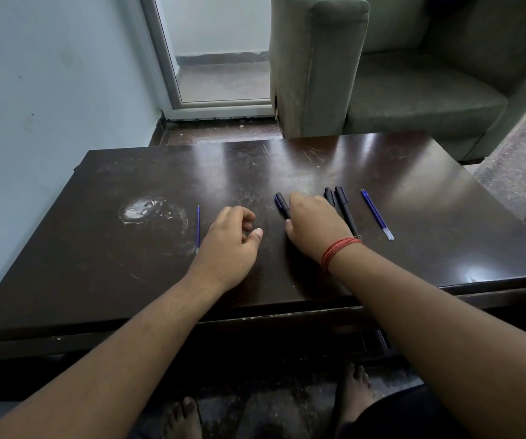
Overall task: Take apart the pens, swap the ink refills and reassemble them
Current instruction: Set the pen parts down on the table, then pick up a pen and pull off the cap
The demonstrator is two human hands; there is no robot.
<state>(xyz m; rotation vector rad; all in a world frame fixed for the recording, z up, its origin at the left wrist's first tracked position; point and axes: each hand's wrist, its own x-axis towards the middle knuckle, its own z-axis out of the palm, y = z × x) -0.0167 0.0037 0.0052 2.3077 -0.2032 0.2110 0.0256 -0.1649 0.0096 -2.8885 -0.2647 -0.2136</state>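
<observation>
On the dark wooden table (414,191) a thin blue ink refill (198,226) lies to the left of my left hand (233,239). That hand hovers with loosely curled fingers and holds nothing. My right hand (314,224) is palm down, with a red thread on its wrist. Its thumb side touches a short black-and-blue pen piece (282,205); the fingers are hidden, so a grip is unclear. To its right lie a short black piece (329,196), a long black pen body (346,212) and a thicker blue refill with a clear tip (377,214).
A white scuffed stain (141,210) marks the table's left part. A grey-green sofa (382,74) stands just beyond the far edge, with a glass door (220,58) to its left. My bare feet (353,391) are under the near edge.
</observation>
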